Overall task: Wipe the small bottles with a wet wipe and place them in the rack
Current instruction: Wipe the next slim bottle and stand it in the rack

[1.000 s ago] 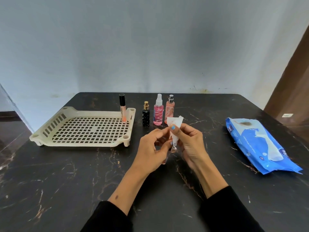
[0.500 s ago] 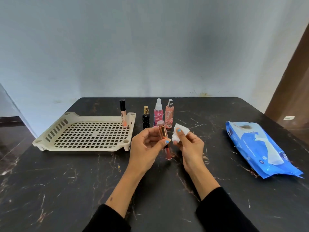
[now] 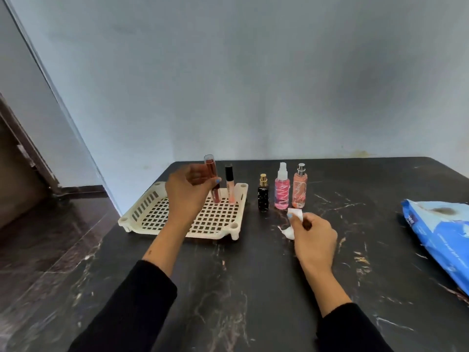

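The dark marble table [image 3: 253, 288] has plenty of open room near. On its far left, the cream rack [image 3: 142, 214] now takes the left hand [image 3: 187, 196], which has carried the rose tube [image 3: 212, 174] over from the centre; fingers closed round it, its base is at the grid beside the black-capped tube [image 3: 229, 184]. Wiping's done for this one. The right hand [image 3: 314, 240] pinches the wipe [image 3: 291, 224]; three bottles [image 3: 281, 189] wait just right of the rack.

One head-worn view looks forward and down, near over the table [image 3: 253, 301], facing the wall [image 3: 253, 85].

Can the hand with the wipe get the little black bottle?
Probably yes. The right hand is beside the black bottle with nothing between them, but it already holds the wipe.
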